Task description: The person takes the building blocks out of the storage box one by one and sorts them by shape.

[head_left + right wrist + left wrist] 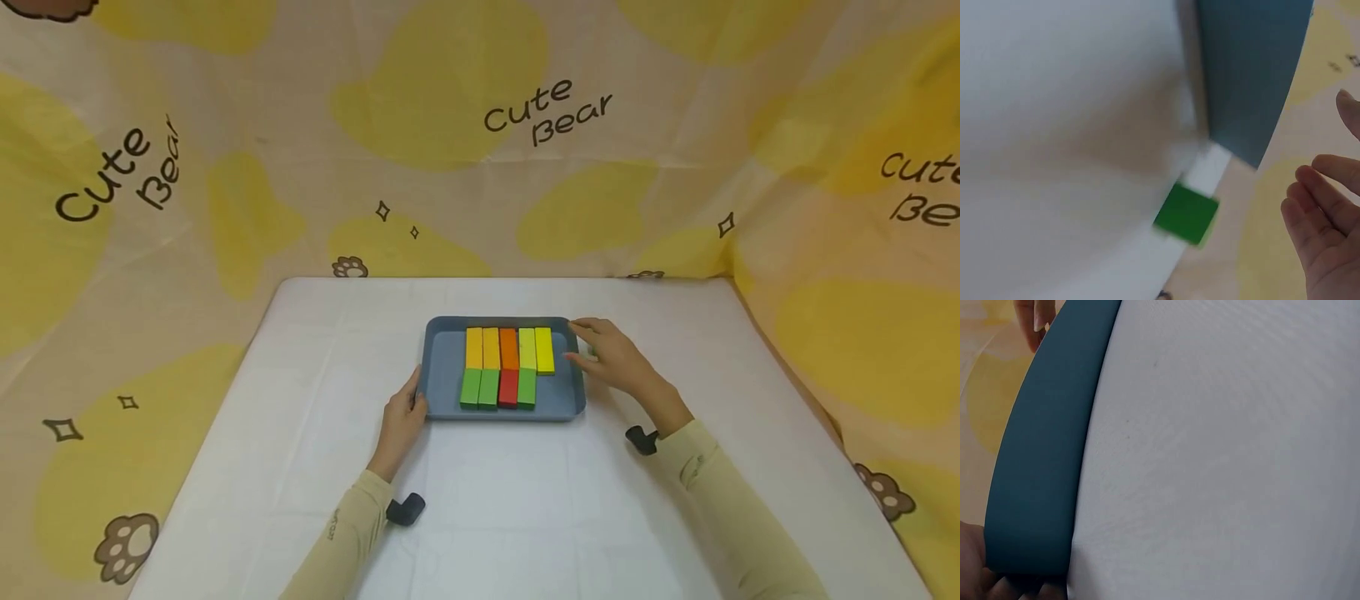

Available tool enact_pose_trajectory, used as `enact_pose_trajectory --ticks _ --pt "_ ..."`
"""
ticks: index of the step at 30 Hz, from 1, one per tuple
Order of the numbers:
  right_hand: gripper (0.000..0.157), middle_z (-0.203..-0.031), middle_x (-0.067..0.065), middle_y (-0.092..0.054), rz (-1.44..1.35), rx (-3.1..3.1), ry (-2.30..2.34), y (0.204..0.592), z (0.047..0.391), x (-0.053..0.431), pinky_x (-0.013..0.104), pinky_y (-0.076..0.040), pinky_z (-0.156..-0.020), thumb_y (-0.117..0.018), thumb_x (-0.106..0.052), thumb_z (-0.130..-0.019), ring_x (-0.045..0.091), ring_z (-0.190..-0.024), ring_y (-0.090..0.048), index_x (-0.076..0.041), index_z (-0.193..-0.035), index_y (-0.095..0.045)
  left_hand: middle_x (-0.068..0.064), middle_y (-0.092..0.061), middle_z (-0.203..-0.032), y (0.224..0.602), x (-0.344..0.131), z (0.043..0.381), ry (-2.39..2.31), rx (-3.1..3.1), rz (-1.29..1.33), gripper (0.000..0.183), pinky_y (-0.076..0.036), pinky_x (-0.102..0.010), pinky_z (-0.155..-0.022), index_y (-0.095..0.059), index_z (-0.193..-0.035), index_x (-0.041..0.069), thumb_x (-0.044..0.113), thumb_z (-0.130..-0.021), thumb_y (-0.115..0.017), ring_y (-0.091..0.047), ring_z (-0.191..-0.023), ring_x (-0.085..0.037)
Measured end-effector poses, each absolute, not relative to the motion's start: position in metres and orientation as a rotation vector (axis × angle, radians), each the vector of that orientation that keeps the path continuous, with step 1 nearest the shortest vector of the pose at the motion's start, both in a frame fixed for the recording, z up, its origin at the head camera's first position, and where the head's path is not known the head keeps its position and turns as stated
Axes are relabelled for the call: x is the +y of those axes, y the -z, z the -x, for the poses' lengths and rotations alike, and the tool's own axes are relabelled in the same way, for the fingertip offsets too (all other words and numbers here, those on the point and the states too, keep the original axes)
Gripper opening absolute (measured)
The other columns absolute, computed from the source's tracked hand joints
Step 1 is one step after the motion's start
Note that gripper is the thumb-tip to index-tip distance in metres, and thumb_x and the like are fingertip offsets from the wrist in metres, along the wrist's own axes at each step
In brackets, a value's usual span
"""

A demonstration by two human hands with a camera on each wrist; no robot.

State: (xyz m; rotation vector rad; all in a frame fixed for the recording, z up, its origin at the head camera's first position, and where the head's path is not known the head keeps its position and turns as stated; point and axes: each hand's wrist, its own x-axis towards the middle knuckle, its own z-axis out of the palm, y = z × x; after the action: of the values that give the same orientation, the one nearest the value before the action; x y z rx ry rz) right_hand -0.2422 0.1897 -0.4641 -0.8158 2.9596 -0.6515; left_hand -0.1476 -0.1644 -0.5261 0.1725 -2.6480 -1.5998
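Note:
A blue-grey tray (442, 358) lies on the table, holding two rows of coloured wooden blocks. The back row has orange-yellow, orange (509, 348) and yellow blocks; in the front row, a red block (508, 388) sits among green ones. My left hand (402, 421) grips the tray's left end; its fingers partly disappear under the tray (1035, 456) in the left wrist view. At the right end, my right hand (615, 358) hovers by the rim with fingers apart and relaxed, holding nothing. Beyond the tray, a green block (1186, 214) stands on the table, mostly hidden by that hand in the head view.
A white cloth covers the table (495, 500). Behind and at both sides hangs a yellow patterned curtain (450, 83) with printed lettering. Black wrist devices (406, 509) sit at both sleeves.

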Motion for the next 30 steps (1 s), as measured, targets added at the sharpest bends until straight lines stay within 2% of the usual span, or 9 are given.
enact_pose_trajectory --ticks 5,14,21,30 --pt "0.068 -0.14 0.02 -0.052 0.872 2.955 0.648 0.46 0.225 0.166 0.055 -0.044 -0.109 -0.069 -0.039 -0.09 0.039 -0.129 -0.049 0.002 -0.14 -0.051 -0.018 -0.037 -0.153 0.525 -0.163 0.147 1.601 -2.645 -0.174 0.055 -0.036 -0.045 -0.117 -0.033 -0.151 0.001 0.005 -0.097 -0.042 -0.034 -0.144 -0.03" --pt "0.068 -0.131 0.022 -0.057 0.944 2.993 0.6 0.467 0.199 0.135 0.046 -0.052 -0.101 -0.072 -0.042 -0.086 0.034 -0.118 -0.056 0.006 -0.132 -0.058 -0.018 -0.037 -0.154 0.522 -0.162 0.144 1.622 -2.637 -0.185 0.055 -0.034 -0.043 -0.118 -0.032 -0.152 0.001 0.005 -0.098 -0.041 -0.034 -0.145 -0.029" --pt "0.071 -0.13 0.022 -0.057 0.859 2.979 0.555 0.474 0.19 0.119 0.044 -0.052 -0.101 -0.073 -0.044 -0.085 0.032 -0.117 -0.054 0.004 -0.134 -0.057 -0.017 -0.037 -0.154 0.525 -0.162 0.145 1.635 -2.626 -0.191 0.055 -0.034 -0.043 -0.118 -0.032 -0.152 0.002 0.005 -0.098 -0.041 -0.034 -0.145 -0.029" --pt "0.072 -0.13 0.022 -0.055 0.846 2.934 0.47 0.485 0.191 0.115 0.042 -0.052 -0.101 -0.076 -0.039 -0.084 0.033 -0.117 -0.052 0.005 -0.136 -0.055 -0.017 -0.037 -0.154 0.528 -0.163 0.148 1.643 -2.62 -0.192 0.055 -0.034 -0.042 -0.118 -0.033 -0.151 0.002 0.005 -0.098 -0.041 -0.034 -0.145 -0.029"
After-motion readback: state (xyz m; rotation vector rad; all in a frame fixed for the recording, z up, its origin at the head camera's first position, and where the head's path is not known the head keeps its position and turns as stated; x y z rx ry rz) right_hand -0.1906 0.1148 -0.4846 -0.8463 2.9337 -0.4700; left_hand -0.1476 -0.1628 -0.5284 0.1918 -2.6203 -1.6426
